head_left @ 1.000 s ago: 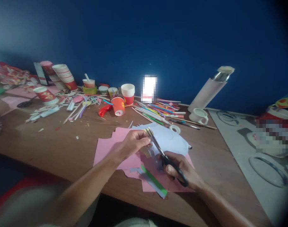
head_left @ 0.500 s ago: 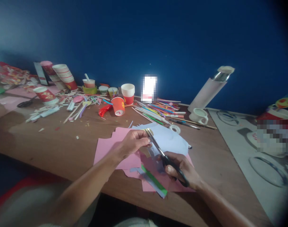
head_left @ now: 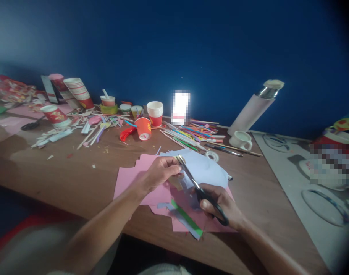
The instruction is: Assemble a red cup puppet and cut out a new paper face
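My left hand (head_left: 163,171) is closed in a pinch on a small pale yellow piece of paper (head_left: 176,183), partly hidden by the fingers. My right hand (head_left: 216,202) is wrapped round the black handles of a pair of scissors (head_left: 191,178). The blades point up and left, their tips beside my left fingertips; whether they grip the paper I cannot tell. Below both hands lie pink sheets (head_left: 131,183), a pale blue sheet (head_left: 211,172), and green (head_left: 187,217) and bluish paper strips (head_left: 180,219).
A tape roll (head_left: 212,156) lies behind the blue sheet. Farther back are straws and sticks (head_left: 188,137), an orange paper cup (head_left: 143,128), stacked cups (head_left: 78,93) and a red-handled item (head_left: 127,133). A white mug (head_left: 241,140) and flask (head_left: 253,109) stand at right.
My left hand has shifted very slightly, and the yellow paper beneath its fingers shows a little differently. A blurred shape at the far left edge has drawn back. The scissors stay nearly still.
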`<action>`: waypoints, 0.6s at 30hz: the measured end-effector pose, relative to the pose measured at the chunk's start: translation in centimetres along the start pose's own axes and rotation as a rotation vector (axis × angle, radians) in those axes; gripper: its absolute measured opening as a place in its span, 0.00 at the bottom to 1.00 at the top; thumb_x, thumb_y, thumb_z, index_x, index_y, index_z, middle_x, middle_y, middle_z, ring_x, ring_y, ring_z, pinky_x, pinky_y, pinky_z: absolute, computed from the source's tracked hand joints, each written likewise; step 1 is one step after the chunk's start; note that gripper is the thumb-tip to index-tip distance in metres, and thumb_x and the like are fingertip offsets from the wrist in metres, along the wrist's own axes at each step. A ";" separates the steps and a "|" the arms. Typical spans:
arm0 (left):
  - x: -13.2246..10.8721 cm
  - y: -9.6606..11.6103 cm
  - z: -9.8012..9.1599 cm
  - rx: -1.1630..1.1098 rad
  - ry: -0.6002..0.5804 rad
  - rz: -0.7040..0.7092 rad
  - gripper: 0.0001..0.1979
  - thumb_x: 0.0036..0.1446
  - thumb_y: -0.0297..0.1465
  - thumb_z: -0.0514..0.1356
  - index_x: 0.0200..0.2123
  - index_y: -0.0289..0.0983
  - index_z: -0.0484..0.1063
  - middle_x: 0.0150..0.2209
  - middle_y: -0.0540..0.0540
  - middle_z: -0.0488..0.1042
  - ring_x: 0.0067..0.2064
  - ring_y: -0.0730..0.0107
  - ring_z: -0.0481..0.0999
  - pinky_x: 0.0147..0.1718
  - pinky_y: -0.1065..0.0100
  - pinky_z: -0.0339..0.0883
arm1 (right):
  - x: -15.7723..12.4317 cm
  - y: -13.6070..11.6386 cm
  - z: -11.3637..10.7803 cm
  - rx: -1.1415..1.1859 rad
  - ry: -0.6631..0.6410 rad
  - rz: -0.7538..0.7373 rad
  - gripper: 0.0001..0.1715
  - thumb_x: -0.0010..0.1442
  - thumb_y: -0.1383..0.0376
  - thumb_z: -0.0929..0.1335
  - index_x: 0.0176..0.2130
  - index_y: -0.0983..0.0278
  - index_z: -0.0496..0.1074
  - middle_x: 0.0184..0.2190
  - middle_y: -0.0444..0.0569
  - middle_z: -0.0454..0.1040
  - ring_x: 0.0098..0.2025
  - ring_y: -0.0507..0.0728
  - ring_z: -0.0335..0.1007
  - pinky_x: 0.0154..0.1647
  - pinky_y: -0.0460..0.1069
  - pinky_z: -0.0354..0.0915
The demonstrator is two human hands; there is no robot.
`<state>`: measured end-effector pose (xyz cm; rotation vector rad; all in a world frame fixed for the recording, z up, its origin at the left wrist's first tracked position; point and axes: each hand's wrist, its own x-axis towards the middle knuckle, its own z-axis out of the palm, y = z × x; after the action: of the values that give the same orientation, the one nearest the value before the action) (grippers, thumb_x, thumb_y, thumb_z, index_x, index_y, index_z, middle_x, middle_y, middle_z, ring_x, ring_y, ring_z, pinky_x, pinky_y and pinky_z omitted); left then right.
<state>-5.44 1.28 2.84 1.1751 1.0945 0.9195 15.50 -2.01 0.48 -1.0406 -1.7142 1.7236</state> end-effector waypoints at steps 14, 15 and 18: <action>0.0 -0.3 0.1 0.023 -0.003 -0.029 0.06 0.46 0.30 0.59 0.23 0.33 0.70 0.23 0.49 0.73 0.21 0.78 0.66 0.20 0.74 0.56 | 0.0 0.4 -0.2 0.040 -0.063 -0.059 0.28 0.52 0.48 0.67 0.41 0.69 0.68 0.22 0.41 0.60 0.19 0.47 0.55 0.18 0.43 0.55; 0.0 -0.3 0.0 0.026 -0.002 -0.029 0.06 0.46 0.30 0.59 0.23 0.33 0.70 0.23 0.49 0.73 0.20 0.79 0.65 0.20 0.74 0.55 | 0.0 0.4 -0.2 0.042 -0.060 -0.054 0.28 0.52 0.48 0.67 0.41 0.69 0.68 0.22 0.41 0.60 0.19 0.47 0.54 0.18 0.42 0.54; 0.0 -0.3 0.0 0.030 -0.003 -0.037 0.06 0.47 0.30 0.59 0.23 0.33 0.69 0.22 0.50 0.72 0.19 0.79 0.64 0.19 0.74 0.55 | 0.0 0.3 -0.1 0.041 -0.049 -0.044 0.28 0.51 0.48 0.67 0.41 0.69 0.69 0.22 0.41 0.60 0.19 0.46 0.54 0.17 0.42 0.54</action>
<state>-5.41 1.27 2.55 1.1764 1.1272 0.8756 15.67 -2.00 0.16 -0.9432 -1.7111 1.7630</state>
